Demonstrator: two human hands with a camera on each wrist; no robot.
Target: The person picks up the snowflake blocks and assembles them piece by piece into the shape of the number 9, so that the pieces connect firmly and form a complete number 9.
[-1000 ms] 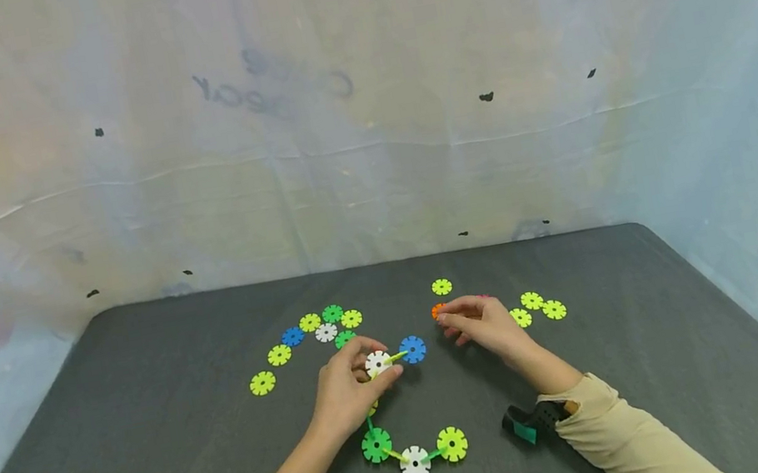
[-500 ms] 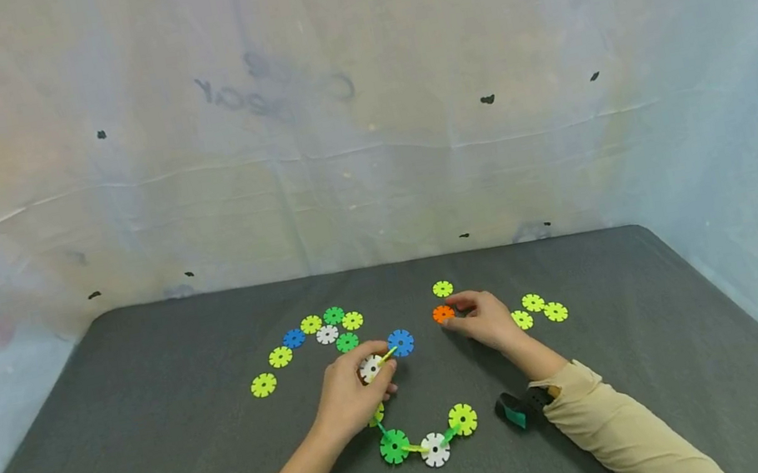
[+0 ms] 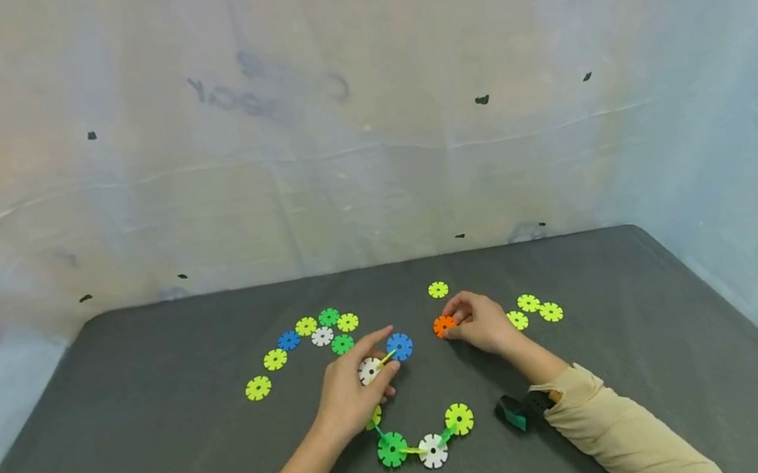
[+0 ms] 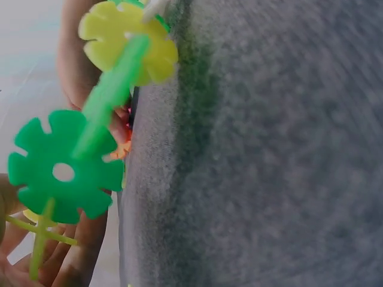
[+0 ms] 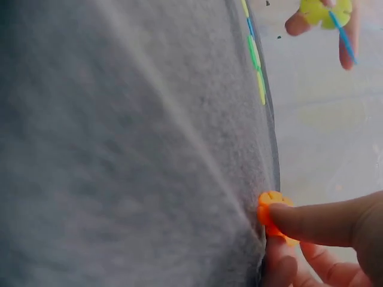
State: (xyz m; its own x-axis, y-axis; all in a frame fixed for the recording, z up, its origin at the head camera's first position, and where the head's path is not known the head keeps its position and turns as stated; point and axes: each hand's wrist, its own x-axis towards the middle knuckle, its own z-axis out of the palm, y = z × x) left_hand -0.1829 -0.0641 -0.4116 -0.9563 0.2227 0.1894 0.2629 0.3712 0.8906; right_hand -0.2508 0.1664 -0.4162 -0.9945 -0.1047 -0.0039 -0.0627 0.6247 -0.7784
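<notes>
My left hand [image 3: 354, 385] holds a chain of slotted interlocking discs by the white disc [image 3: 368, 371], its index finger extended. A blue disc [image 3: 399, 347] juts from the chain's upper end. Below the hand hang a green disc [image 3: 392, 449], a second white disc [image 3: 433, 451] and a yellow-green disc [image 3: 459, 419]. In the left wrist view, the chain's green disc [image 4: 36, 155] fills the near side. Between thumb and fingers, my right hand [image 3: 483, 323] pinches an orange disc [image 3: 443, 327]. The right wrist view shows the thumb pressed on that orange disc [image 5: 270, 200].
On the dark grey table [image 3: 160, 461], several loose discs lie back left, among them a blue disc [image 3: 288, 340] and a green disc [image 3: 342, 344]. A yellow-green disc [image 3: 437, 289] lies beyond the right hand; more yellow-green discs [image 3: 528, 302] lie to its right.
My right fingers have come around the orange disc, which has shifted slightly toward me. The left hand's chain has swung to the right, and its index finger has straightened.
</notes>
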